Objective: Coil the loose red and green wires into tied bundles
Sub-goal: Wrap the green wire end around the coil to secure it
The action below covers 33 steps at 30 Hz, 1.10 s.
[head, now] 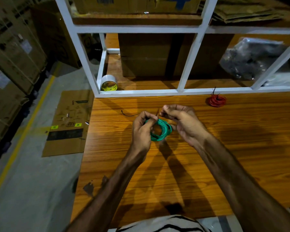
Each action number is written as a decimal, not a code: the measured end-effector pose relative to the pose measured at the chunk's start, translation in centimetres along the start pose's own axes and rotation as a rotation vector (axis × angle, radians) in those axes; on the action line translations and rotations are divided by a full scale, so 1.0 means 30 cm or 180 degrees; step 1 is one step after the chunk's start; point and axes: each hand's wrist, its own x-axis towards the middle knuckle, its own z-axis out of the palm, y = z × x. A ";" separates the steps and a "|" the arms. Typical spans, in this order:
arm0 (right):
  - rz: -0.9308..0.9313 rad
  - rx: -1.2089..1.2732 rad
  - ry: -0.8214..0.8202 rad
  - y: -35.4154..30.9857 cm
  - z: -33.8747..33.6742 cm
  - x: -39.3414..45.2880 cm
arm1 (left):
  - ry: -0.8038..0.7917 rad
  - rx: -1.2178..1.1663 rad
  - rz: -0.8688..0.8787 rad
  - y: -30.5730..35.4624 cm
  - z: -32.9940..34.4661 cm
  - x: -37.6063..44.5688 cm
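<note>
Green wire coil (161, 130) held above the wood-grain desk (241, 148).
Your left hand (141, 129) grips the coil; your right hand (181, 123) pinches a thin tie at its top. Behind the coil: a tied red bundle (216, 100), a white shelf frame (189, 61), a tape roll (108, 82). Left of the desk: flattened cardboard (69, 124) on concrete floor (32, 181).

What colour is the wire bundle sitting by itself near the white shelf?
Red. The red wire bundle lies on the wooden table; the head view shows it.
</note>
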 end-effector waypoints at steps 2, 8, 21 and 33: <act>-0.0071 -0.0421 0.0085 0.012 -0.014 -0.023 | 0.0134 -0.0044 -0.0072 -0.021 0.008 -0.007; -0.0394 -0.1171 -0.0122 0.087 -0.019 -0.085 | 0.0272 0.0166 0.0158 -0.062 0.014 0.000; -0.0310 -0.0115 0.0443 0.157 -0.036 -0.058 | 0.0014 -0.0935 -0.0303 -0.067 -0.023 -0.020; -0.0110 0.0163 0.0721 0.187 -0.152 -0.046 | 0.0048 -0.0889 -0.0687 -0.133 0.041 0.018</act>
